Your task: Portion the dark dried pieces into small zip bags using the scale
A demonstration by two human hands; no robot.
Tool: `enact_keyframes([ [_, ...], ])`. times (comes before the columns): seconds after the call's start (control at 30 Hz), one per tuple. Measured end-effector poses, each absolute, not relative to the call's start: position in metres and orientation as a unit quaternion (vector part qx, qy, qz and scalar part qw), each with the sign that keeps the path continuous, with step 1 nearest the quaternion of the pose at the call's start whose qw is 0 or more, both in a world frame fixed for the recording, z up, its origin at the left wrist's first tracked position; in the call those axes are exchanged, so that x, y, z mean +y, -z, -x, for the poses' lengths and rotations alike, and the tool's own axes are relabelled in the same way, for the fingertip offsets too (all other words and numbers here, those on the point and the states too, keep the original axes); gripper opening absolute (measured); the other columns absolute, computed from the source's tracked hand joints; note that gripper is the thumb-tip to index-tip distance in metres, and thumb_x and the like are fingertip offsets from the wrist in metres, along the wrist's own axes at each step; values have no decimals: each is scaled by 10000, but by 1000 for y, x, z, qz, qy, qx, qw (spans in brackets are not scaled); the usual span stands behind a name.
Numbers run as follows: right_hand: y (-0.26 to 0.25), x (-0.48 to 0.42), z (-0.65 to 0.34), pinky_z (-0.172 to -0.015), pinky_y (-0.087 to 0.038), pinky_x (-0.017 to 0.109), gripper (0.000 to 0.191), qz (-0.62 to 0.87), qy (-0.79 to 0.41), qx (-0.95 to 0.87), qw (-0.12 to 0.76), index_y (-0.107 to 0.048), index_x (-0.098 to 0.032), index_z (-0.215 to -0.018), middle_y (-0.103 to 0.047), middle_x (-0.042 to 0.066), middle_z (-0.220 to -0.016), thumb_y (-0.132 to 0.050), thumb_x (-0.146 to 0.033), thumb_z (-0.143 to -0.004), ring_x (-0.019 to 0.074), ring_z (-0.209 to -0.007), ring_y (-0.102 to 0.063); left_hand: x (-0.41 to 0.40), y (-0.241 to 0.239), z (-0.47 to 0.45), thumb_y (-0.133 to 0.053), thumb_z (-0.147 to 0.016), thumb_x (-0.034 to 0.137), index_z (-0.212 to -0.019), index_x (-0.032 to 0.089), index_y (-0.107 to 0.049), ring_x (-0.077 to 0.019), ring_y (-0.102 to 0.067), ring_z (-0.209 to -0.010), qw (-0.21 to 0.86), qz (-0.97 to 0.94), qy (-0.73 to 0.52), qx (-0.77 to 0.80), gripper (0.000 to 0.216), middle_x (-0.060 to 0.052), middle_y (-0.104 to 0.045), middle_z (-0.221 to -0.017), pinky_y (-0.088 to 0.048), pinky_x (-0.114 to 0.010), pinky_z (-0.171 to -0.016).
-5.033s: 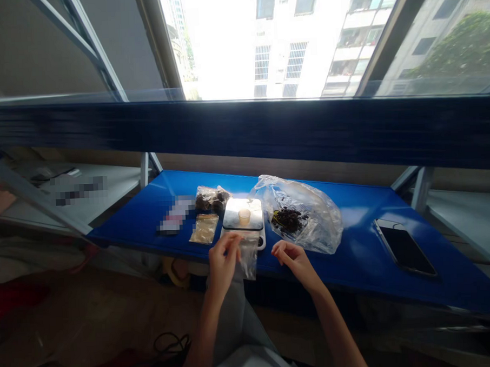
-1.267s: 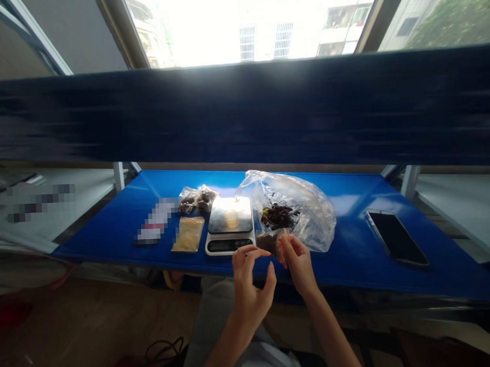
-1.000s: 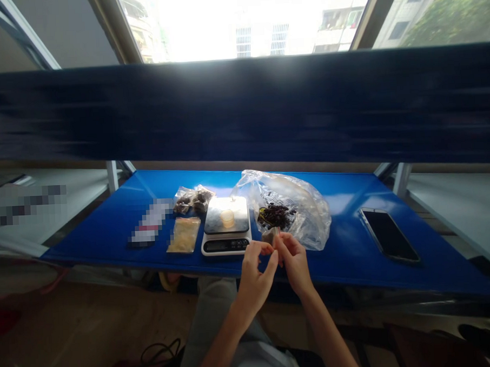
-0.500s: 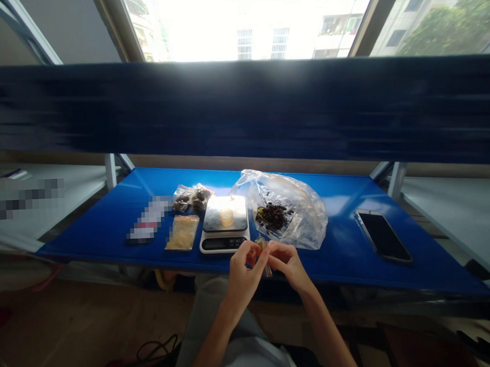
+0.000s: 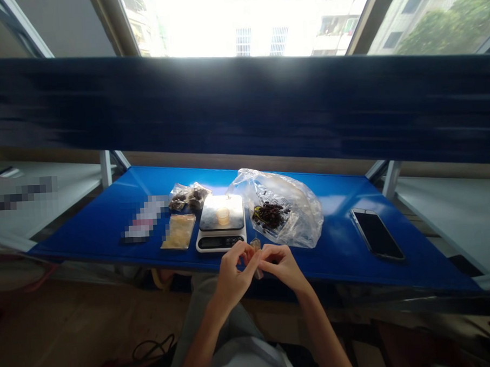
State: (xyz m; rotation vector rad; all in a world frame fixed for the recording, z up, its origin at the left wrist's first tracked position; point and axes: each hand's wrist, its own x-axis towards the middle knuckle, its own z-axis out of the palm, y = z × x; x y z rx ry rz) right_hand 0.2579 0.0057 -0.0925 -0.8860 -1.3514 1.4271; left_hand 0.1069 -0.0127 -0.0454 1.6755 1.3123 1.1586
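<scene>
Indoor workspace, blue shelf (image 5: 336, 233), digital scale (image 5: 221, 232), window (image 5: 206, 28)

The scene is taken in by a single camera, worn on the person's head and pointed forward and down. The desk (image 5: 338, 222) is seen at a slant from above its near edge, with its side ends included. The left grip (image 5: 235, 268) and the right grip (image 5: 281, 264) are viewed from above and behind, below the frame's centre, and the forearms (image 5: 320, 323) are cut by the bottom edge. The seated legs (image 5: 199, 310) are looked down on from close by. Higher up, a dark blue panel (image 5: 241, 102) is spanned from side to side, and a window (image 5: 205, 23) is faced beyond it.
</scene>
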Motion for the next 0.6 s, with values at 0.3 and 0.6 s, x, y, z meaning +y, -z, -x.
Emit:
enact_keyframes([
  [0.3,82,4,-254,-471,-340,222,314,337,-606,-535,482,-637,-151,-616,-531,-30,-549,-710,-411,-776,74,-478,-445,-13,43,-104,-504,-872,325,-650,179,-538,-120,-492,-612,354,-649,-449,501,268,11,-536,-637,-382,-229,-591],
  [0.6,86,7,-257,-486,-389,236,311,323,-619,-535,476,-671,-161,-637,-553,-19,-577,-746,-451,-721,101,-503,-490,-14,46,-112,-551,-830,353,-618,186,-482,-108,-481,-572,342,-639,-455,518,279,33,-499,-582,-381,-215,-551],
])
